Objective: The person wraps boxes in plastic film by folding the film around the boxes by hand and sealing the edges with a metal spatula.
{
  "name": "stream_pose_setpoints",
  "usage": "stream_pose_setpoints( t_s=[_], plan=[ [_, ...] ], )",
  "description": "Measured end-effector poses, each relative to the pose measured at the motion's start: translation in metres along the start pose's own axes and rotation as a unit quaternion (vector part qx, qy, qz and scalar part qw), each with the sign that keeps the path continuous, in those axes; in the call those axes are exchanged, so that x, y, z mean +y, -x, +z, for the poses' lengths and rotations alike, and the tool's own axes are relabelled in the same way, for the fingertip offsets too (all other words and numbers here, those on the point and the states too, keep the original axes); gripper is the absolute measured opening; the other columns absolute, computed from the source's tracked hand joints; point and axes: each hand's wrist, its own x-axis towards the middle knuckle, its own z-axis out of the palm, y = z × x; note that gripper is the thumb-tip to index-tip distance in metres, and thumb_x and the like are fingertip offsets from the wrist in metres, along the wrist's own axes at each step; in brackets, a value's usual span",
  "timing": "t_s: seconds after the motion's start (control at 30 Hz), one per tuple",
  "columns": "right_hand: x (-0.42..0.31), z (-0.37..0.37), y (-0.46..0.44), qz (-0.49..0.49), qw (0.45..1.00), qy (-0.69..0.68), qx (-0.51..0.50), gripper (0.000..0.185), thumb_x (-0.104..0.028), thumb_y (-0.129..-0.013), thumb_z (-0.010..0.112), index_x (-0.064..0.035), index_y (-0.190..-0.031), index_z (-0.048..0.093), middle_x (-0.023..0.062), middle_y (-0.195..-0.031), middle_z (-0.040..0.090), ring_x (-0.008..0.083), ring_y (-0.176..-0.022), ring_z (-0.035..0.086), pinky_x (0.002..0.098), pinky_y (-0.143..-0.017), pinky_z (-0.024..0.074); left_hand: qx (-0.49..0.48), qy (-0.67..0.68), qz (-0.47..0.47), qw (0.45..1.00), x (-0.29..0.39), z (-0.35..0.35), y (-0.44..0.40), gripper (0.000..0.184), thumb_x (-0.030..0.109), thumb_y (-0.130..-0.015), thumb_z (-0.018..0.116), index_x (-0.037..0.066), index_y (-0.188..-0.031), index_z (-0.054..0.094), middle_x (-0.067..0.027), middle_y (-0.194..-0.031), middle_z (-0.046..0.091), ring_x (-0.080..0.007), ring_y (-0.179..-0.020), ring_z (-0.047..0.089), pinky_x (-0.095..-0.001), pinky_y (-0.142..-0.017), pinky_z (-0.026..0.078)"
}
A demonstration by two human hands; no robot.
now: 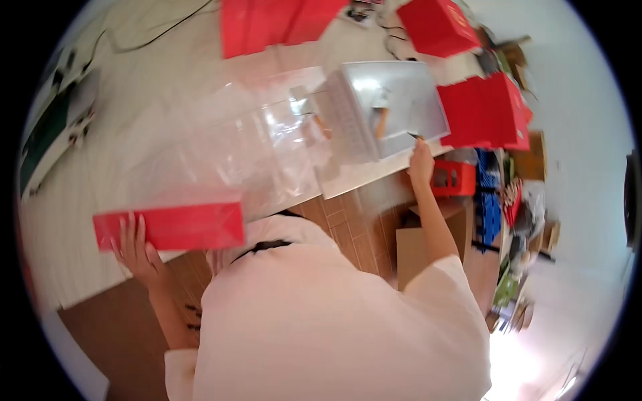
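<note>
Fingers [132, 230] of our left hand [142, 266] lie spread across one end of the long red package [194, 226], with the palm by its near edge, a hold that would suit keeping it from sliding or tipping. We cannot tell whether the hand is clamped around that end or only pressed to it. The package sits at the front edge of the pale table [60, 254], close to our body, probably so that we can reach it without leaning. Our right hand [420, 166] is closed on a small dark-tipped item [415, 136], too blurred to name, its tip pointing over the near right corner of the translucent bin [408, 93]; that grip seems meant to leave the tip free. Between our hands, clear plastic [234, 144] is spread over the tabletop, perhaps laid flat to be within reach of both. Red bags stand or lie farther off, one [281, 23] at the far side and another [478, 113] just beside the bin, seemingly out of our working space. Below the table's right end we see a red crate [463, 178] near a blue crate [490, 214], with a cardboard box [409, 254] nearer us.
</note>
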Motion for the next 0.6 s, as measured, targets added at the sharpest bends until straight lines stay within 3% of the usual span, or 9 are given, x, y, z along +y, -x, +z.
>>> stream_pose_setpoints(
  t_s=[0.17, 0.27, 0.3, 0.33, 0.37, 0.4, 0.43, 0.5, 0.6],
  plan=[
    [0.012, 0.034, -0.064, 0.127, 0.989, 0.034, -0.067, 0.050, -0.042, -0.099, 0.035, 0.0007, -0.107, 0.061, 0.0281, -0.109, 0.063, 0.0444, -0.103, 0.060, 0.0537, -0.087, 0.0465, -0.053, -0.019, 0.082, 0.995, 0.045, -0.007, 0.004, 0.042, 0.028, -0.102, 0.035, 0.006, -0.127, 0.061, -0.0092, -0.132, 0.059, -0.0276, -0.127, 0.052, -0.0506, -0.113, 0.024],
    [0.031, 0.067, -0.085, 0.014, 0.990, 0.089, -0.110, 0.037, -0.026, -0.094, 0.039, -0.0036, -0.115, 0.061, 0.0237, -0.115, 0.063, 0.0421, -0.105, 0.061, 0.0515, -0.090, 0.0479, -0.104, 0.022, 0.155, 0.982, 0.068, -0.009, 0.008, 0.033, 0.021, -0.097, 0.045, 0.011, -0.119, 0.066, -0.0078, -0.128, 0.062, -0.0254, -0.121, 0.057, -0.0492, -0.108, 0.032],
    [0.035, 0.073, -0.089, -0.064, 0.970, 0.205, -0.116, 0.036, -0.021, -0.092, 0.041, -0.0073, -0.120, 0.060, 0.0210, -0.121, 0.060, 0.0391, -0.112, 0.058, 0.0497, -0.091, 0.0483, -0.090, 0.046, 0.163, 0.981, 0.072, -0.006, 0.007, 0.030, 0.018, -0.094, 0.048, 0.012, -0.116, 0.068, -0.0069, -0.125, 0.064, -0.0245, -0.119, 0.059, -0.0485, -0.106, 0.035],
    [0.039, 0.080, -0.086, -0.115, 0.954, 0.262, -0.090, 0.034, -0.018, -0.090, 0.045, -0.0082, -0.119, 0.061, 0.0196, -0.126, 0.057, 0.0371, -0.117, 0.055, 0.0485, -0.092, 0.0481, -0.087, 0.084, 0.151, 0.981, 0.073, -0.006, 0.008, 0.028, 0.017, -0.092, 0.050, 0.012, -0.112, 0.069, -0.0056, -0.118, 0.066, -0.0234, -0.114, 0.061, -0.0470, -0.104, 0.036],
    [-0.009, 0.058, -0.062, -0.072, 0.953, 0.283, -0.084, 0.035, -0.021, -0.091, 0.049, -0.0052, -0.121, 0.058, 0.0195, -0.124, 0.056, 0.0369, -0.115, 0.054, 0.0485, -0.091, 0.0479, -0.081, 0.117, 0.136, 0.980, 0.072, -0.008, 0.009, 0.026, 0.015, -0.090, 0.051, 0.013, -0.108, 0.070, -0.0043, -0.111, 0.068, -0.0223, -0.110, 0.063, -0.0455, -0.103, 0.038],
    [0.024, 0.088, -0.085, -0.135, 0.955, 0.261, 0.026, 0.040, -0.025, -0.091, 0.053, -0.0018, -0.123, 0.054, 0.0206, -0.116, 0.058, 0.0371, -0.110, 0.056, 0.0488, -0.089, 0.0480, -0.041, 0.155, 0.094, 0.983, 0.074, -0.007, 0.014, 0.024, 0.013, -0.088, 0.052, 0.012, -0.104, 0.070, -0.0039, -0.103, 0.068, -0.0226, -0.101, 0.064, -0.0442, -0.098, 0.040],
    [-0.022, 0.069, -0.059, -0.150, 0.971, 0.162, 0.095, 0.042, -0.027, -0.092, 0.056, -0.0001, -0.123, 0.051, 0.0208, -0.113, 0.058, 0.0362, -0.107, 0.056, 0.0480, -0.088, 0.0474, 0.005, 0.190, 0.055, 0.980, 0.073, -0.008, 0.020, 0.021, 0.011, -0.086, 0.054, 0.011, -0.100, 0.070, -0.0034, -0.094, 0.067, -0.0230, -0.091, 0.065, -0.0430, -0.092, 0.043],
    [-0.092, 0.054, -0.021, -0.243, 0.965, 0.043, 0.089, 0.039, -0.023, -0.091, 0.057, 0.0001, -0.122, 0.052, 0.0185, -0.112, 0.058, 0.0349, -0.106, 0.056, 0.0459, -0.088, 0.0463, 0.034, 0.189, -0.032, 0.981, 0.069, -0.014, 0.033, 0.020, 0.009, -0.087, 0.053, 0.009, -0.100, 0.069, -0.0049, -0.091, 0.065, -0.0230, -0.086, 0.062, -0.0411, -0.087, 0.043],
    [-0.212, 0.055, 0.067, -0.365, 0.920, -0.137, -0.050, 0.040, -0.020, -0.090, 0.061, -0.0005, -0.125, 0.052, 0.0160, -0.114, 0.059, 0.0319, -0.106, 0.056, 0.0409, -0.092, 0.0441, 0.099, 0.239, -0.189, 0.947, 0.061, -0.018, 0.051, 0.018, 0.006, -0.090, 0.051, 0.005, -0.101, 0.066, -0.0081, -0.090, 0.061, -0.0221, -0.080, 0.058, -0.0372, -0.078, 0.043]
  ],
)
